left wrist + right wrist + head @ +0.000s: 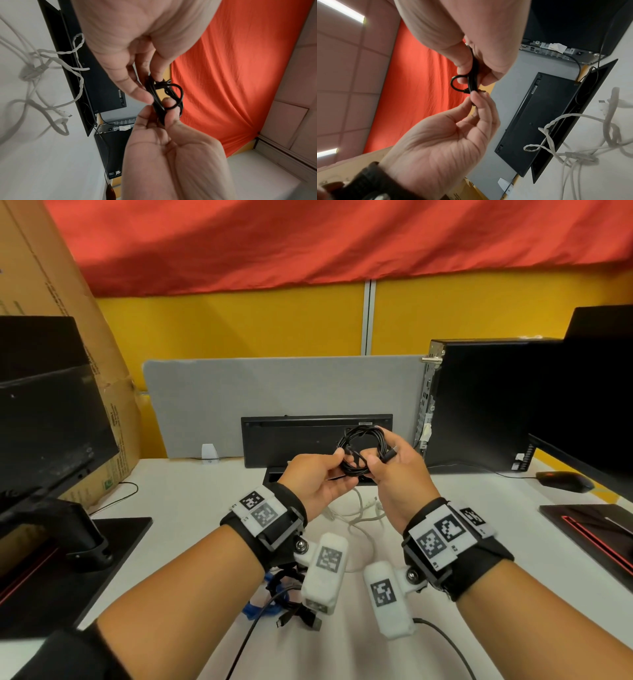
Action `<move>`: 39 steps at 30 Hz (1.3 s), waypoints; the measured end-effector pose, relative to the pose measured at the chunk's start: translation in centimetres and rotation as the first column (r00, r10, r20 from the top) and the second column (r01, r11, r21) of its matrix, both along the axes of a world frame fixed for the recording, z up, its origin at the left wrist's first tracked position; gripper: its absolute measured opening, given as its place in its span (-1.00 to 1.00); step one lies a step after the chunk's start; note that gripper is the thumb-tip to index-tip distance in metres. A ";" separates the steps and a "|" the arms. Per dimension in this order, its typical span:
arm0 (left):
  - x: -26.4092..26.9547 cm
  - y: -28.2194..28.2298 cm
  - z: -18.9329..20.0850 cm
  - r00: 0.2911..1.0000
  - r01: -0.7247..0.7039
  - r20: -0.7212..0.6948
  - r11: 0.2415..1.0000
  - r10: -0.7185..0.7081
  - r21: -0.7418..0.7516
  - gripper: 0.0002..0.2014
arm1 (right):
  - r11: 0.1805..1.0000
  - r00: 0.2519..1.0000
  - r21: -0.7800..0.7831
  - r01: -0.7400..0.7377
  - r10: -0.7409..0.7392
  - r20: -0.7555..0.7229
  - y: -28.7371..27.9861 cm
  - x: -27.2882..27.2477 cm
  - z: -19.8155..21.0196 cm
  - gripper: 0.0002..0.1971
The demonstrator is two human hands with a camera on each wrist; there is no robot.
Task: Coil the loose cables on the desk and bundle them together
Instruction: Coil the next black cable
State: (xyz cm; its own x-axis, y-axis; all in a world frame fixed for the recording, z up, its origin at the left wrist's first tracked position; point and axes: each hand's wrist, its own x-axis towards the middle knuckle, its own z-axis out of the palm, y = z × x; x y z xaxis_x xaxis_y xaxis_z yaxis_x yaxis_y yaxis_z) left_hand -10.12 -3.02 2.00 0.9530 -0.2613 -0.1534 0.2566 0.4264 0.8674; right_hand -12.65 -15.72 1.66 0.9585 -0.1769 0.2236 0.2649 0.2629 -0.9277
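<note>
A small coil of black cable (359,446) is held up above the desk (191,508) between both hands. My left hand (337,465) pinches its lower left side; my right hand (380,463) pinches the right side, where a plug end (390,455) sticks out. The left wrist view shows the coil (178,93) between the left hand (147,88) above and the right hand (164,106) below. In the right wrist view a loop of the coil (453,83) juts left of the right hand (474,73). Loose white cables (359,515) lie below on the desk.
A tangle of black and blue cables (284,601) lies near the front edge, with another black cable (442,642) to its right. A keyboard (294,440) leans on the grey divider (274,392). A computer tower (479,405), mouse (565,481) and monitors (51,422) flank the desk.
</note>
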 end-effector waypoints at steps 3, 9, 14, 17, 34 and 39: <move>-0.1 0.1 0.0 1.000 0.027 -0.013 1.000 -0.026 0.007 -0.78 | 0.998 0.998 0.034 -0.044 0.045 -0.035 -0.2 0.2 0.2 -0.55; -0.2 0.6 0.5 0.995 0.077 0.062 0.995 -0.081 0.063 -0.71 | 0.977 0.991 0.189 -0.095 0.110 -0.070 -0.8 0.0 1.2 -0.69; -0.1 0.8 0.7 0.989 -0.018 0.148 0.994 0.002 0.112 -0.78 | 0.988 0.985 0.115 -0.108 0.122 -0.122 -1.1 0.3 1.3 -0.35; -0.2 0.9 0.7 0.988 -0.066 0.145 0.993 0.051 0.101 -0.83 | 0.983 0.976 0.086 -0.164 0.174 -0.128 -1.3 0.3 1.0 -0.30; 0.6 2.1 0.1 0.991 -0.122 0.080 0.968 0.106 0.221 -0.87 | 0.756 0.991 -0.654 0.044 -0.114 -0.064 -2.4 0.7 -0.5 -0.49; 0.5 2.3 -0.5 0.993 -0.115 0.059 0.961 0.104 0.250 -0.86 | 0.803 0.951 -0.590 -0.087 -0.110 -0.290 -2.4 0.9 -0.1 -0.67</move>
